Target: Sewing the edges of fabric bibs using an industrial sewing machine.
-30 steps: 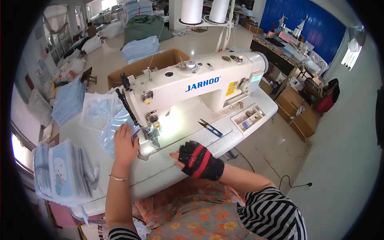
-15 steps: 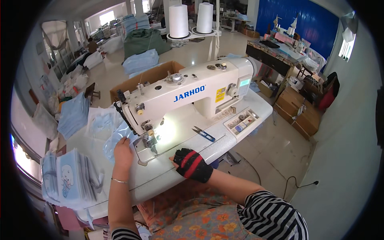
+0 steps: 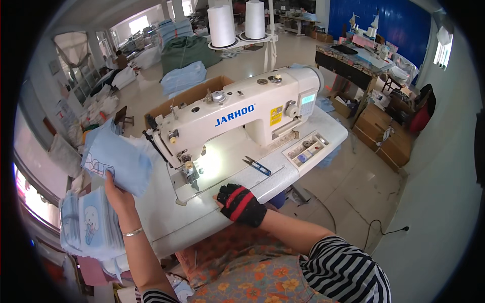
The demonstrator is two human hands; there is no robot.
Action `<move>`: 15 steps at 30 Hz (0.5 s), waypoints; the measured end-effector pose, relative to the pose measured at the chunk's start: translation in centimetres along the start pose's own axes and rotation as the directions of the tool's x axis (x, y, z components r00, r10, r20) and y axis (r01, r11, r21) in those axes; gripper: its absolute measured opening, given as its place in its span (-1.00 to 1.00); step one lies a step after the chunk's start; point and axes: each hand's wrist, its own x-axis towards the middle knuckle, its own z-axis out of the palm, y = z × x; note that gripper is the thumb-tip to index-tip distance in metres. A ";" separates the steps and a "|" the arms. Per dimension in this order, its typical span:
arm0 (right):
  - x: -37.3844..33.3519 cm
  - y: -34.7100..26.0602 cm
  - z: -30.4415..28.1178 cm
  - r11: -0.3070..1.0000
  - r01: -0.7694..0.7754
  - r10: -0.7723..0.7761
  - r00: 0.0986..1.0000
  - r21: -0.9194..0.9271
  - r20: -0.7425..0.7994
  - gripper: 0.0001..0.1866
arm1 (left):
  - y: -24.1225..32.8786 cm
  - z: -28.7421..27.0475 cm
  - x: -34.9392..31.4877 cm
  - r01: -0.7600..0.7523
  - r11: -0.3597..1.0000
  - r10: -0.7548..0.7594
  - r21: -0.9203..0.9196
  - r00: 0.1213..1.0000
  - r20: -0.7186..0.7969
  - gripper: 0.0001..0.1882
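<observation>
My left hand [image 3: 118, 193] grips the lower edge of a light blue cloth piece [image 3: 118, 159] with a printed drawing, held up left of the sewing machine [image 3: 237, 113]. Beneath and beside that wrist stands a stack of folded blue printed cloth pieces [image 3: 96, 219] on the table's left end. My right hand [image 3: 241, 206], in a black and red fingerless glove, rests at the table's front edge. Its fingers are curled, and whatever may be in them is hidden. Blue-handled thread snips [image 3: 257, 165] lie on the table beyond it. The machine's lamp lights the needle area, where no cloth shows.
Two white thread cones [image 3: 222, 26] stand on a rack behind the machine. A parts tray [image 3: 307, 150] is set into the table's right side. Behind the table is an open cardboard box [image 3: 217, 83]; a closed carton [image 3: 380, 134] sits on the floor at right.
My left hand has moved left and lifted the blue cloth piece from beside the needle area into the air. My right hand has stayed at the table's front edge.
</observation>
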 end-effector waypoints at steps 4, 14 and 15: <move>-0.5 0.6 1.0 0.996 0.004 -0.005 1.000 -0.092 -0.006 -0.84 | 0.7 -0.4 -4.3 0.187 0.982 -0.187 0.009 0.982 0.019 -0.65; -0.4 1.6 1.0 0.991 0.065 -0.059 0.997 -0.120 0.056 -0.91 | 6.1 -9.5 -20.1 0.273 0.956 -0.288 0.109 0.944 0.160 -0.69; -0.8 2.8 1.4 0.989 0.029 -0.014 0.994 -0.143 0.104 -0.92 | 7.2 -11.6 -21.5 0.300 0.937 -0.336 0.178 0.913 0.233 -0.69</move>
